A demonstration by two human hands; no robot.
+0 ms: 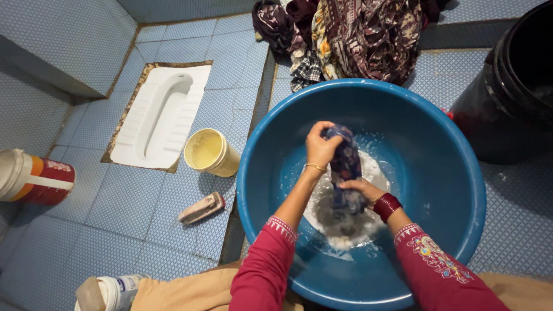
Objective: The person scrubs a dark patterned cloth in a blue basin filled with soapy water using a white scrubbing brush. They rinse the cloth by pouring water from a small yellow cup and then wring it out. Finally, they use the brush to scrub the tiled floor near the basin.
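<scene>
While my left hand (pixel 320 145) is clamping the dark wet cloth (pixel 344 167) up high, my right hand (pixel 360 190) is gripping it lower, keeping drips over the blue tub (pixel 449 173) of suds.

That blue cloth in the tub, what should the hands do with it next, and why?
Probably rub it once more between the hands. The left hand grips the top of the dark blue cloth and the right hand holds it lower down, its bottom end in the foamy water of the blue tub, so it looks mid-scrub.
</scene>
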